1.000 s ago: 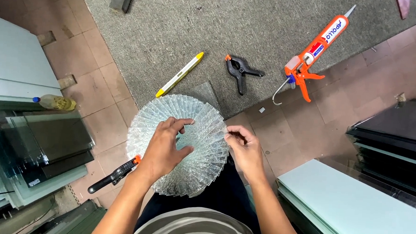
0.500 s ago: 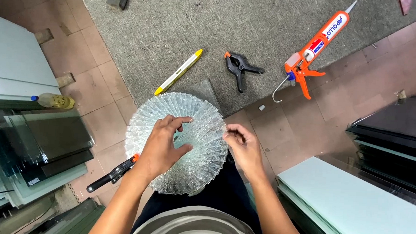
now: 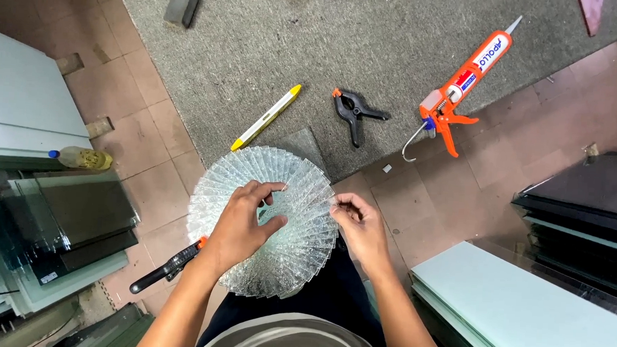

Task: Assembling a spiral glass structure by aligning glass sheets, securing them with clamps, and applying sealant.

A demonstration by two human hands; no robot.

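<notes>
Left hand (image 3: pixel 244 223): lies palm-down on the glass fan disc (image 3: pixel 213 182), fingers spread and pressing its middle.
Right hand (image 3: pixel 359 229): pinches the disc's right edge between thumb and fingertips.
Glass fan disc: round, built of clear overlapping glass strips fanned like a rosette; held above the person's lap, over the edge where carpet meets tile.
Carpet (image 3: pixel 315 47): grey, bearing the tools beyond the disc.
Yellow marker (image 3: pixel 266 117): lies slantwise just beyond the disc's far rim.
Black spring clamp (image 3: pixel 355 111): orange-tipped, right of the marker.
Caulking gun (image 3: pixel 459 86): orange with a white-and-orange tube, well right of the clamp.
Black-handled tool (image 3: pixel 163 268): on the tiled floor, partly under the disc's left side.
Glass sheets (image 3: pixel 519 318): stacked at both sides.
</notes>
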